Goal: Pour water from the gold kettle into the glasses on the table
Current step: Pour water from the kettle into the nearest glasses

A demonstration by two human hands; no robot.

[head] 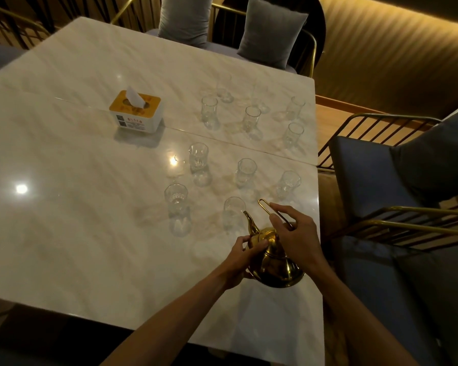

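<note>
The right hand [295,233] pinches the gold kettle [273,262] by its thin handle, the left hand [239,256] cups its side, and its spout points at the nearest glass [233,213], just ahead.

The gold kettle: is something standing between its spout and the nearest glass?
Nothing visible does. The gold kettle rests near the table edge, left hand on its body, right hand on the wire handle. The spout points at the nearest glass, just beside it.
</note>
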